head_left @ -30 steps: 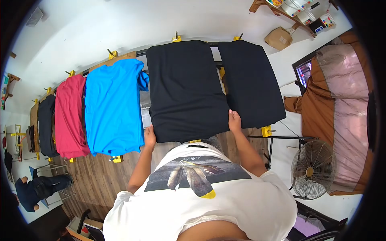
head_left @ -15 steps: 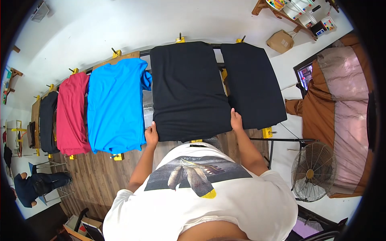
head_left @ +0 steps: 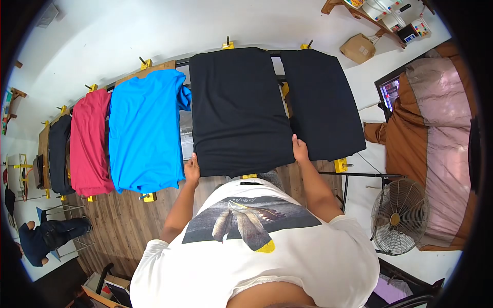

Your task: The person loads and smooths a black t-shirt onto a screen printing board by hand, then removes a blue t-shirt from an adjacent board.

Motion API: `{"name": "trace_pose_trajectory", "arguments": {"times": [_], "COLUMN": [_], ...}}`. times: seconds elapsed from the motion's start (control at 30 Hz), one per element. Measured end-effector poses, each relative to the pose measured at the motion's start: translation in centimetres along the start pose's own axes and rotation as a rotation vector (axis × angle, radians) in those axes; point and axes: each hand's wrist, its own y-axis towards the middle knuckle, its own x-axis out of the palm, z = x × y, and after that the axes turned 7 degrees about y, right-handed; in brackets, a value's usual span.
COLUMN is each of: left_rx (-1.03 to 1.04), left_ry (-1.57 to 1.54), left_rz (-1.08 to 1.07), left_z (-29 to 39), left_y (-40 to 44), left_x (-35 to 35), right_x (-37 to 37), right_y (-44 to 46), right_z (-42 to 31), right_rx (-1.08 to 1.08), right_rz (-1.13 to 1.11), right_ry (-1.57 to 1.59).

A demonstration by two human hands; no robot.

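A black T-shirt point(head_left: 239, 113) lies stretched over a board in front of me, with some creases near its lower part. My left hand point(head_left: 192, 169) is closed on its lower left edge, thumb on top and fingers mostly tucked out of sight. At the lower right edge, my right hand point(head_left: 300, 149) grips the same shirt, thumb upward. Close by on the right, a second black shirt point(head_left: 326, 105) covers another board. To the left is a blue T-shirt point(head_left: 146, 131), its sleeve hanging at the upper right.
Further left hang a red shirt point(head_left: 91, 143) and a dark shirt point(head_left: 60, 154). Yellow clamps point(head_left: 340, 165) line the rack. A standing fan point(head_left: 394, 218) is at the right, near brown and pink fabric point(head_left: 441, 154). Another person point(head_left: 51, 236) is at the far left.
The view has shifted slightly, so the rack and shirts sit a little higher and further left. Both hands keep their places at the black T-shirt's edges.
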Motion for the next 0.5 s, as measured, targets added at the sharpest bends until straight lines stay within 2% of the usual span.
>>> {"name": "trace_pose_trajectory", "arguments": {"times": [0.07, 0.13, 0.17, 0.23, 0.27, 0.3, 0.33, 0.37, 0.43, 0.47, 0.5], "left_rx": [-0.041, -0.141, -0.139, -0.414, -0.415, -0.542, -0.669, -0.672, -0.859, -0.864, -0.81], "left_ry": [-0.017, -0.299, -0.3, -0.379, -0.379, -0.374, -0.368, -0.366, -0.449, -0.449, -0.386], "left_rz": [-0.026, -0.028, -0.029, 0.014, 0.012, -0.066, -0.145, -0.146, -0.217, -0.216, -0.343], "left_z": [-0.6, 0.0, 0.2, 0.1, -0.1, 0.0, -0.4, -1.4, -3.3, -3.9, -3.9], "left_y": [0.0, -0.4, -0.4, -0.3, -0.6, -1.4, -2.1, -2.6, -3.6, -4.3, -5.1], "left_x": [0.4, 1.2, 1.2, 0.8, 0.2, -0.8, -1.5, -1.7, -1.8, -2.0, -2.4], "right_x": [0.6, 0.6, 0.6, 1.0, 1.5, 1.7, 1.1, 0.2, -0.5, -0.4, -0.4], "right_y": [0.6, 0.6, 0.7, 0.9, 0.9, 0.6, -1.1, -3.5, -6.8, -8.0, -9.0], "right_z": [1.0, 1.7, 1.9, 3.5, 4.9, 6.0, 4.9, 2.9, 2.1, 2.8, 3.7], "right_rx": [0.035, 0.066, 0.102, 0.138, 0.169, 0.201, 0.205, 0.276, 0.35, 0.414, 0.476], "right_rz": [-0.025, -0.046, -0.05, -0.051, 0.044, 0.138, 0.139, 0.123, 0.106, 0.086, 0.066], "right_ry": [0.04, 0.081, 0.092, 0.104, 0.139, 0.174, 0.172, 0.279, 0.385, 0.463, 0.541]}}
